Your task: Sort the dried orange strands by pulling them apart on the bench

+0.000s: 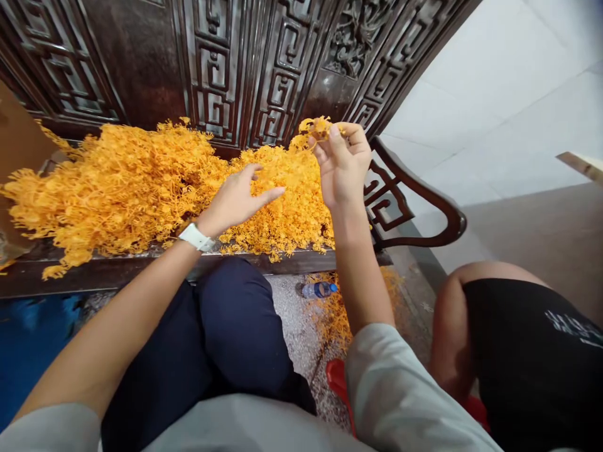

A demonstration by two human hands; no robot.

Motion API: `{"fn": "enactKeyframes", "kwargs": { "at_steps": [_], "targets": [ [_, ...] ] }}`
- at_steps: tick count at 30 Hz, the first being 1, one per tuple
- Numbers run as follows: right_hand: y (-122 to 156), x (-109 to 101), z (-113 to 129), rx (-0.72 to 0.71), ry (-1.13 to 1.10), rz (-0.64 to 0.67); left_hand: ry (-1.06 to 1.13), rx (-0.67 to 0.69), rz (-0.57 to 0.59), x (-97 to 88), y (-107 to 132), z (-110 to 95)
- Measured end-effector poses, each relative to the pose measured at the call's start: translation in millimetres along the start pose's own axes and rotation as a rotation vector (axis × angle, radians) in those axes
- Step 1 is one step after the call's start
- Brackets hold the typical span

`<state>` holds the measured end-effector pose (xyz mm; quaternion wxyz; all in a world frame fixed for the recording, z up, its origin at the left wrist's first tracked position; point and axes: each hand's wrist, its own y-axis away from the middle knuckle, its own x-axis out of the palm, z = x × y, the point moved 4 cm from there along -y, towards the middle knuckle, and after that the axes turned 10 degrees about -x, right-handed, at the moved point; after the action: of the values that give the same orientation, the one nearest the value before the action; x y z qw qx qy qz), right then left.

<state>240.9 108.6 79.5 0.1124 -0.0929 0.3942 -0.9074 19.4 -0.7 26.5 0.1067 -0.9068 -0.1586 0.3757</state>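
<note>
A large heap of orange artificial flower sprigs [136, 182], thin and branching, spreads along the seat of a dark carved wooden bench [235, 256]. Raised above the heap's right end, my right hand [346, 154] pinches an orange flower sprig [318, 127] between thumb and fingers. My left hand [240, 194], with a white watch on its wrist, is over the middle of the heap, thumb and fingers apart. I see nothing in it, though its palm side is partly hidden. Whether it touches the sprigs below I cannot tell.
The bench's carved back [217, 69] rises behind the heap, and its curved armrest [424, 238] juts out at right. A water bottle [319, 289] lies on the floor near more orange sprigs [332, 320]. Another person's leg [455, 326] is close on the right. Cardboard [21, 132] stands at left.
</note>
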Motion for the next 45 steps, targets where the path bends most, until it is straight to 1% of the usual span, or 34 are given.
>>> {"fn": "enactKeyframes", "kwargs": {
  "at_steps": [1, 2, 4, 6, 7, 9, 11, 13, 14, 16, 18, 20, 22, 24, 26, 29, 30, 31, 32, 33, 34, 36, 37, 38, 39, 41, 43, 45],
  "targets": [
    [2.5, 2.2, 2.4, 0.004, -0.021, -0.021, 0.028, 0.0, 0.043, 12.4, 0.6, -1.7],
    [5.2, 3.1, 5.3, 0.008, -0.048, -0.048, 0.067, -0.02, 0.08, 22.4, 0.3, 0.8],
    [12.4, 3.3, 12.2, 0.005, -0.108, -0.109, 0.198, -0.101, 0.148, 35.5, -1.7, 12.9],
    [22.8, 4.1, 18.7, -0.002, -0.134, -0.153, 0.431, -0.216, 0.244, 43.4, -2.6, 24.2],
    [28.9, 5.5, 21.0, 0.0, -0.126, -0.16, 0.562, -0.268, 0.293, 46.5, -2.1, 26.6],
    [42.3, 9.9, 22.8, 0.019, -0.096, -0.153, 0.796, -0.335, 0.349, 50.9, 0.0, 23.9],
    [57.2, 14.3, 21.7, 0.049, -0.089, -0.148, 0.954, -0.362, 0.332, 52.2, 1.1, 16.3],
    [75.7, 17.9, 18.9, 0.08, -0.102, -0.163, 1.041, -0.38, 0.268, 50.4, 0.4, 9.5],
    [87.3, 19.9, 17.4, 0.091, -0.104, -0.178, 1.073, -0.395, 0.249, 49.0, -0.4, 7.1],
    [115.9, 26.4, 14.5, 0.101, -0.076, -0.196, 1.134, -0.413, 0.256, 46.0, -2.2, 3.5],
    [149.2, 38.7, 11.5, 0.111, 0.013, -0.144, 1.181, -0.41, 0.271, 42.6, -3.8, 1.6],
    [181.7, 57.2, 6.3, 0.161, 0.094, 0.02, 1.166, -0.385, 0.23, 38.3, -5.1, 1.9],
    [207.6, 74.7, -0.6, 0.244, 0.098, 0.201, 1.136, -0.353, 0.158, 34.2, -6.5, 3.4],
    [221.2, 83.6, -6.3, 0.317, 0.073, 0.29, 1.165, -0.332, 0.113, 30.7, -8.7, 4.8],
    [222.5, 84.2, -9.5, 0.349, 0.094, 0.334, 1.257, -0.344, 0.069, 26.3, -12.0, 7.8],
    [213.5, 82.0, -9.6, 0.367, 0.105, 0.471, 1.411, -0.445, -0.019, 18.0, -17.4, 16.8],
    [209.7, 81.2, -8.9, 0.377, 0.083, 0.514, 1.451, -0.475, -0.02, 15.9, -18.8, 19.3],
    [205.2, 79.7, -8.4, 0.393, 0.052, 0.529, 1.476, -0.487, 0.001, 14.2, -19.7, 20.6],
    [199.4, 76.9, -8.3, 0.41, 0.027, 0.501, 1.484, -0.48, 0.039, 13.1, -20.1, 20.7],
    [192.0, 72.2, -8.8, 0.422, 0.021, 0.422, 1.471, -0.456, 0.087, 12.7, -19.6, 19.4],
    [182.9, 66.0, -9.7, 0.425, 0.035, 0.308, 1.439, -0.425, 0.14, 13.4, -18.3, 17.2],
    [161.6, 51.4, -11.5, 0.397, 0.103, 0.064, 1.323, -0.381, 0.23, 18.5, -13.6, 11.4],
    [149.9, 45.0, -12.4, 0.381, 0.144, -0.02, 1.238, -0.369, 0.268, 23.0, -10.8, 8.5],
    [137.9, 40.1, -13.7, 0.376, 0.166, -0.067, 1.144, -0.359, 0.309, 28.5, -8.3, 5.6],
    [126.4, 36.5, -15.5, 0.392, 0.155, -0.089, 1.048, -0.342, 0.348, 34.2, -6.3, 3.0],
    [107.5, 32.4, -20.0, 0.477, 0.036, -0.109, 0.868, -0.271, 0.399, 44.0, -4.6, -1.0],
    [95.7, 33.0, -22.7, 0.554, -0.156, -0.099, 0.726, -0.139, 0.407, 48.7, -5.2, -4.0],
    [90.4, 34.4, -22.4, 0.555, -0.317, -0.119, 0.59, -0.013, 0.396, 49.2, -5.7, -5.3]
  ]
}}
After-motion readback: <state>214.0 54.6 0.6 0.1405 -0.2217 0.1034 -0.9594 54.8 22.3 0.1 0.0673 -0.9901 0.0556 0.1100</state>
